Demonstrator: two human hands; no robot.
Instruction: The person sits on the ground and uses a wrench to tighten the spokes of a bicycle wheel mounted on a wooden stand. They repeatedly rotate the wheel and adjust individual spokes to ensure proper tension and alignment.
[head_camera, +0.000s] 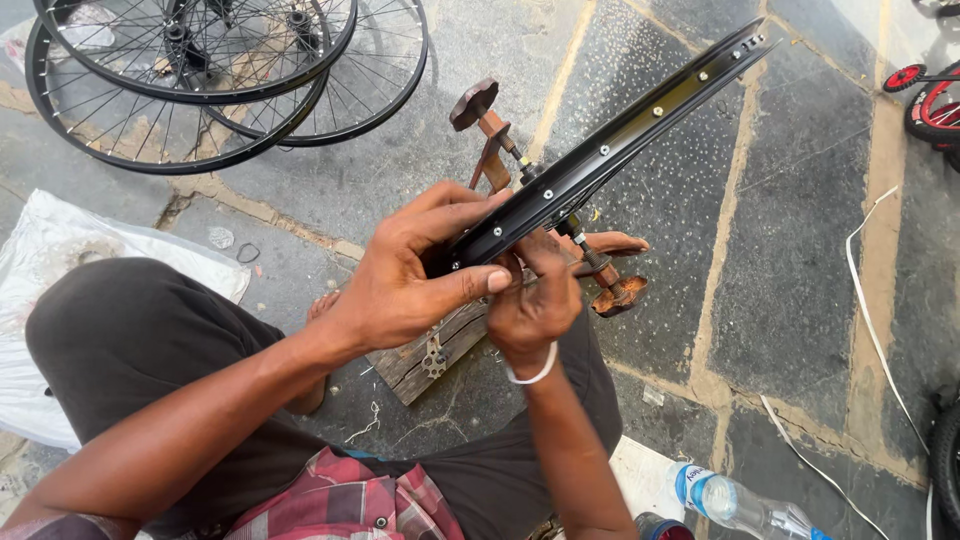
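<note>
At far left, a stack of spoked wheels (200, 70) lies flat on the stone floor (790, 260), and nearer, a white sheet (60, 260) is spread beside the person's bent knee in dark trousers. Toward the middle, the left hand (410, 275) closes over the near end of a bare black rim (610, 150), fingers curled across its outer face and thumb pressed along its lower edge, so that the rim is clamped from above. Just right of it, the right hand (535, 305), with a white band at the wrist, is bunched against the underside of the same end; its fingertips pinch at the rim's inner channel, though whether they hold a small part there cannot be told. From this double grip the rim runs up and away to the far right, edge-on and tilted, its row of spoke holes showing. Behind and below the hands stands a rusty truing stand (500, 140) on a wooden board (430, 350). Near right, a plastic bottle (740, 505) lies on the floor; white strapping (870, 300) trails along the right side.
</note>
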